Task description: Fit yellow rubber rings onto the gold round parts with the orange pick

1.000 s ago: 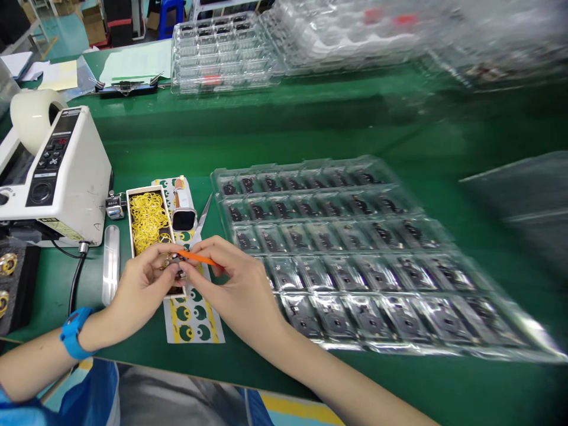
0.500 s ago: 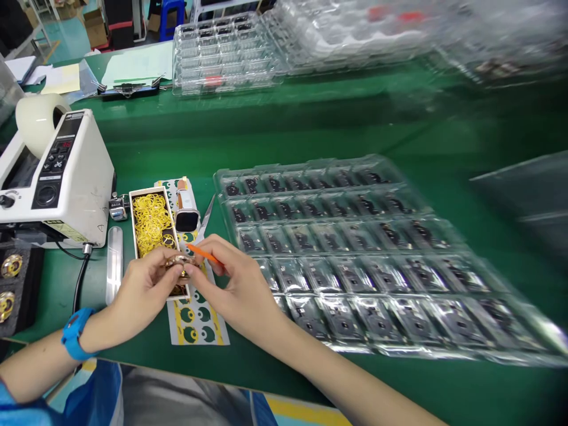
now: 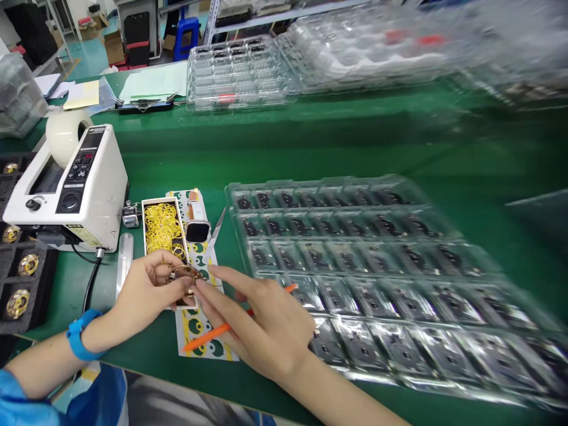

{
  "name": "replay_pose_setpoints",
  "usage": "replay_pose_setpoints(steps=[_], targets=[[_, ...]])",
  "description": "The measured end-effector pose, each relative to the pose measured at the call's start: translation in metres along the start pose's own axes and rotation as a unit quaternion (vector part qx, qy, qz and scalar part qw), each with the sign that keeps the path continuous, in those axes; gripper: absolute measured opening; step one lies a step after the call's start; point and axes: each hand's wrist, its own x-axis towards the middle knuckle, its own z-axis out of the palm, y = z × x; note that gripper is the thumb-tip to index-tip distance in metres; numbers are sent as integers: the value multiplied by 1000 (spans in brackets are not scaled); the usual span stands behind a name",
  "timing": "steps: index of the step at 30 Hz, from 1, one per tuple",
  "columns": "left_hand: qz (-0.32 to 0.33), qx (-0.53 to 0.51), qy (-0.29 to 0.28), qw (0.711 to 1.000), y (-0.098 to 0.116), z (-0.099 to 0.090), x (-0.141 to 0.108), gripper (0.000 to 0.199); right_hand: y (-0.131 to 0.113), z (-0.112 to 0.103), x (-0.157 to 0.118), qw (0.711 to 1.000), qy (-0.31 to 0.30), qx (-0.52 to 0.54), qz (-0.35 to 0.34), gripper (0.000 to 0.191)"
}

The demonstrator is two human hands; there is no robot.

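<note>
My left hand (image 3: 144,290) pinches a small round gold-coloured metal part (image 3: 185,271) between thumb and fingers. My right hand (image 3: 273,331) has an orange pen-like stick (image 3: 206,338) tucked across its fingers, one end pointing down-left. The right thumb and fingertips reach to the part's right edge; whether they grip it too is hard to tell. Just behind the part stands a narrow white box (image 3: 144,231) of thin yellow rings (image 3: 162,228). Under the hands lies a white-and-yellow sheet with die-cut shapes (image 3: 183,346).
A large clear tray (image 3: 248,284) of dark parts covers the right side. Tweezers (image 3: 216,235) and a smartwatch (image 3: 197,231) lie beyond my hands. On the left are a tape dispenser (image 3: 109,177), a tally counter (image 3: 131,216) and a black foam tray (image 3: 42,293) with round gold parts.
My right hand has turned, so the orange stick now slants across its fingers, with one end down-left. The view has shifted, and things appear lower and farther right.
</note>
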Motion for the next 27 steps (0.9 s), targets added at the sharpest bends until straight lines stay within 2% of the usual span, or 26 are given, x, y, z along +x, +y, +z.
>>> replay_pose_setpoints(steps=[3,9,16,21,27], targets=[[2,-21,-24,999,-3,2,-3,27,2,7,2,999,-8,32,12,9],[30,-24,-10,999,-10,6,-8,26,4,11,-1,997,-21,73,20,12],[44,44,-1,998,-18,3,-10,22,10,10,-1,994,-38,101,-6,16],[94,113,15,989,-19,3,-11,21,6,9,0,994,-31,105,17,14],[107,92,0,990,-18,4,-12,22,-2,10,-1,995,-20,84,48,11]])
